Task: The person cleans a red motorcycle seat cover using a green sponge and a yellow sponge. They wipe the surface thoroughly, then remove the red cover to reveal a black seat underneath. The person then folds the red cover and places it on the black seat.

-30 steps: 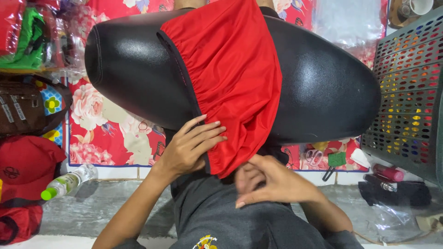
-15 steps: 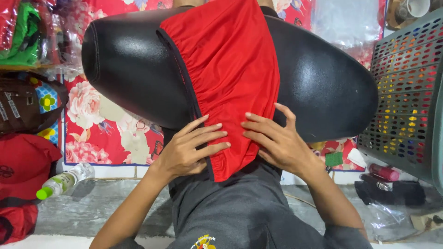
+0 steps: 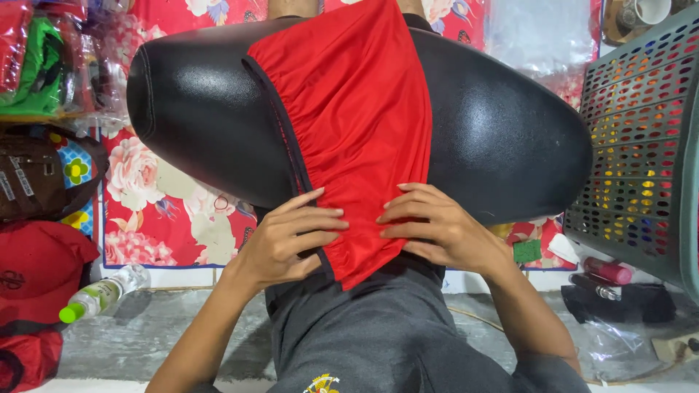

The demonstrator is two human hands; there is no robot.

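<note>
Red cloth (image 3: 349,124) drapes the black form (image 3: 502,138); both hands (image 3: 291,240) seemingly pressed flat on its hem

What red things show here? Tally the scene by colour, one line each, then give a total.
Red: 2, the red garment under the left hand and right hand, and the red cap.
Black: 1, the black cushion.
Green: 1, the perforated basket.
Clear: 1, the bottle with a green lid.
Total: 5

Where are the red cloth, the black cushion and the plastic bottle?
red cloth (image 3: 357,102), head view, middle of the fabric.
black cushion (image 3: 502,138), head view, right bare side.
plastic bottle (image 3: 98,295), head view, middle of its body.
</note>
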